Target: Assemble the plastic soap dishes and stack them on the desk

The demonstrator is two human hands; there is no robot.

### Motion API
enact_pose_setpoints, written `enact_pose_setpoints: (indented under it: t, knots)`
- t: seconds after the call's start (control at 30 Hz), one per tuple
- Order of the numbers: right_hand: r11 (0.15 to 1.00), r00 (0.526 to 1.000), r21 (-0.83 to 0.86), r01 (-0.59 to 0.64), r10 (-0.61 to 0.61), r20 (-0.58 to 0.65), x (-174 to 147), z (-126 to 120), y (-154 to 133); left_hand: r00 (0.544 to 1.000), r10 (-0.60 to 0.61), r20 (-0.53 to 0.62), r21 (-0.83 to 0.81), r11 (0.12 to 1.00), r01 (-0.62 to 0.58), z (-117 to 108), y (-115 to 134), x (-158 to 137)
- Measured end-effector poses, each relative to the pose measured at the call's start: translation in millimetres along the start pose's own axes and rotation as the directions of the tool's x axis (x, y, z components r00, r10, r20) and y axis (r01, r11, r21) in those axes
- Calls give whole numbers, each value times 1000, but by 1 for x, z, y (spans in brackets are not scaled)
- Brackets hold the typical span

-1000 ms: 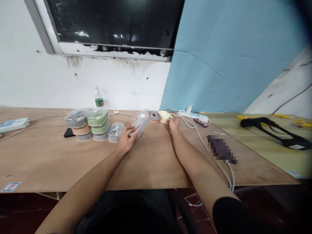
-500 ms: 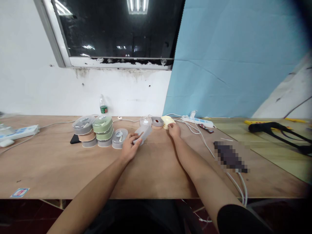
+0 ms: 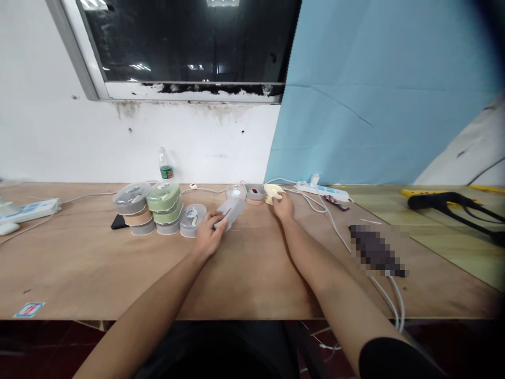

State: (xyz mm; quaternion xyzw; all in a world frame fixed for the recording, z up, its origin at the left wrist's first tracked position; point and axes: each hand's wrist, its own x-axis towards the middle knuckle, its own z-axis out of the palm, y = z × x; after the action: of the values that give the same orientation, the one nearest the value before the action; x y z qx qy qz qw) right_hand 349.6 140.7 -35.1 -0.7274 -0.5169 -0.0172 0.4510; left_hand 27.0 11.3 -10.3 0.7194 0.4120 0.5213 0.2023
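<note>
My left hand [image 3: 210, 231] is closed on a translucent plastic container [image 3: 232, 211], tilted up on its side above the table. My right hand [image 3: 283, 205] pinches a pale yellow, paper-like piece [image 3: 272, 190] by its near edge; its exact kind is hard to make out. Between the hands, further back, sits a round grey container with a peach base [image 3: 255, 192]. Beside it is a clear lid-like round piece [image 3: 235, 190], partly behind the held container. Just left of my left hand rests a grey oval container [image 3: 192, 218] with a clear lid.
At left stand stacks of oval containers, one grey-topped [image 3: 133, 202] and one green-topped [image 3: 163, 200], beside a black phone-like object [image 3: 119, 222]. A bottle [image 3: 165, 164] stands by the wall. A power strip [image 3: 325, 191], cables, a blurred-out dark object [image 3: 376, 250] and a black frame [image 3: 453, 205] lie right.
My right fingers have moved further over the pale yellow piece, which now looks more bunched or bent. My left hand keeps its hold on the container. The view has tilted slightly down.
</note>
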Motion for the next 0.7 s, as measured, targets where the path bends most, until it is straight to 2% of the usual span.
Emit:
enact_pose_setpoints:
  t: [0.07,0.13,0.2,0.23,0.27,0.33,0.4,0.43,0.5,0.57,0.63,0.7]
  knots:
    - [1000,999,16,17,-17,-45,-6,-5,-8,1000,-7,-22,4,1000,7,0,-1,1]
    - [994,992,55,98,-93,-87,-19,-11,-22,998,-14,-64,0,1000,15,0,-2,3]
    - [959,965,115,260,-254,-62,-40,-17,-41,992,-31,-123,-15,999,29,1,-2,7]
    - [919,932,160,361,-362,-25,-53,-19,-52,988,-53,-146,-24,998,50,2,-1,9]
    - [856,873,207,474,-488,19,-67,-20,-63,983,-87,-160,-33,996,83,3,1,11]
    - [679,678,309,666,-724,129,-96,-20,-86,967,-182,-180,-59,983,174,5,4,15]
    - [548,521,397,737,-834,183,-120,-18,-105,949,-261,-174,-117,963,244,10,6,18]
    - [523,482,425,739,-851,208,-129,-16,-113,943,-288,-169,-153,952,264,12,6,19]
    - [526,473,443,726,-849,234,-140,-13,-122,940,-313,-138,-216,936,280,16,6,21]
    - [563,519,424,710,-824,227,-141,-11,-124,954,-289,-78,-252,932,261,17,7,21]
    - [576,558,410,708,-811,175,-134,-12,-121,977,-211,-37,-234,952,197,15,8,21]
    - [576,598,396,715,-797,79,-119,-16,-115,996,-85,-33,-104,991,81,9,10,20]
